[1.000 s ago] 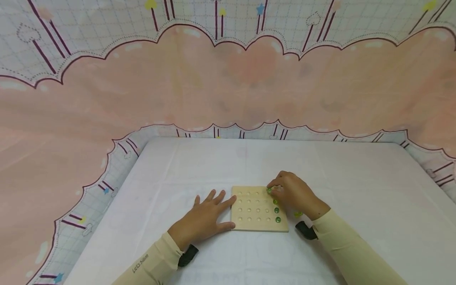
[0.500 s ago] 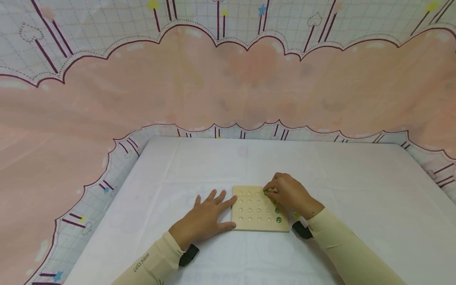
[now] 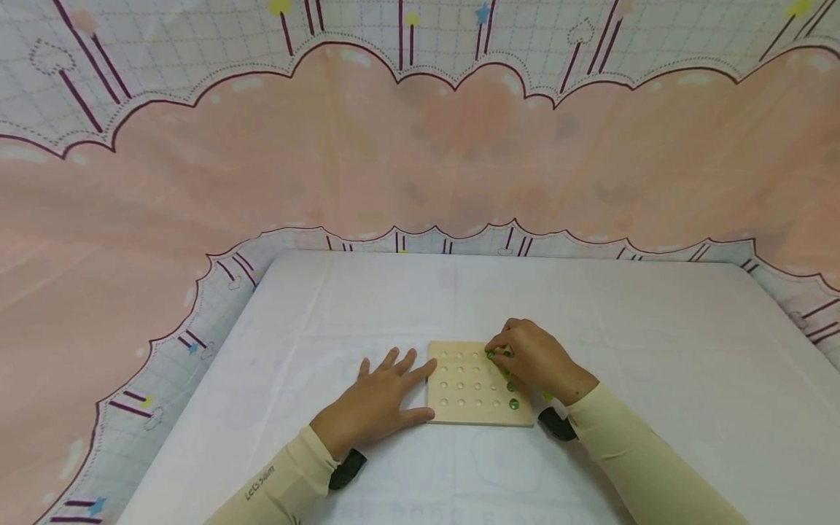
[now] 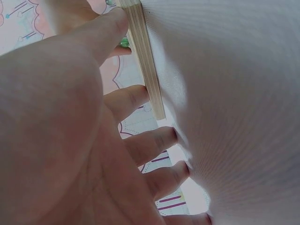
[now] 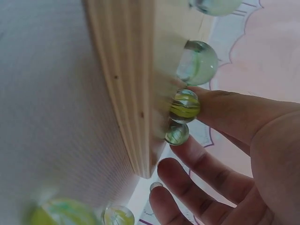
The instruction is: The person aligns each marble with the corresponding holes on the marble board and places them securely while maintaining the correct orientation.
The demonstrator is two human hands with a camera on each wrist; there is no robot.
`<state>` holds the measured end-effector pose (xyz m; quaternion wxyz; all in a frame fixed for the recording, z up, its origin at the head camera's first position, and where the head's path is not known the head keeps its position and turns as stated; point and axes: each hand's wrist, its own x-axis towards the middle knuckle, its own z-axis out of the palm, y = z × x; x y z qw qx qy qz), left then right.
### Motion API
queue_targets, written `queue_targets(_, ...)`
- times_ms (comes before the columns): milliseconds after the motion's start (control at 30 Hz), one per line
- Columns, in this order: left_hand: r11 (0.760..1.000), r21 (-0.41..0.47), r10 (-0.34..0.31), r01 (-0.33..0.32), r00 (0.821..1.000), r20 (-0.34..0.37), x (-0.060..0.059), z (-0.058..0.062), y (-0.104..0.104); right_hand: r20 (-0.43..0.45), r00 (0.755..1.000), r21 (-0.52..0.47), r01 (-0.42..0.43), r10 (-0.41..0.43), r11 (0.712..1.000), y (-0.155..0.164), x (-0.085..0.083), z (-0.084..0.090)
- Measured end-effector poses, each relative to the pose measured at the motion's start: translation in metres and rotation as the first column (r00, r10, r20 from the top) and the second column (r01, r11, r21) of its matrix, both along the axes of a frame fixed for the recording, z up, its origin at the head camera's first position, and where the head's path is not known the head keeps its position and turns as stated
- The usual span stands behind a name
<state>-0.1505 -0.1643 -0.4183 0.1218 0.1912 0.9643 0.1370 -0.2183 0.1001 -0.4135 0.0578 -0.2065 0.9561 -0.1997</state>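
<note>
A square wooden board [image 3: 469, 386] with rows of round dimples lies on the white table. Two green marbles [image 3: 512, 394] sit in its right column. My right hand [image 3: 508, 355] hovers over the board's far right corner, its curled fingertips pinching a green marble [image 3: 490, 355] at the top row. In the right wrist view a finger [image 5: 225, 110] touches a yellow-striped marble [image 5: 185, 105] on the board [image 5: 126, 93]. My left hand [image 3: 380, 397] lies flat on the table, thumb and forefinger against the board's left edge [image 4: 143, 61].
Loose yellow-green marbles [image 3: 547, 396] lie on the table beside my right wrist, also seen close up as marbles [image 5: 65, 213]. The white table [image 3: 656, 350] is ringed by a pink and patterned cloth wall [image 3: 420, 168].
My right hand has shifted slightly left along the board's top row with the marble. The left hand and the board have not moved.
</note>
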Motion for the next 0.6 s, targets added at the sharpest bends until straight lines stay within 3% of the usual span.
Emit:
queue_targets(333, 1.0, 0.005, 0.003, -0.003, 1.0, 0.002, -0.002, 0.001, 0.001, 0.004, 0.996, -0.041, 0.085, -0.085, 0.996, 0.014, 0.007, 0.011)
queue_targets(600, 1.0, 0.008, 0.012, -0.013, 1.0, 0.017, -0.002, -0.001, 0.0, -0.048, 0.991, -0.052, 0.126, -0.128, 0.991, 0.034, 0.01, 0.012)
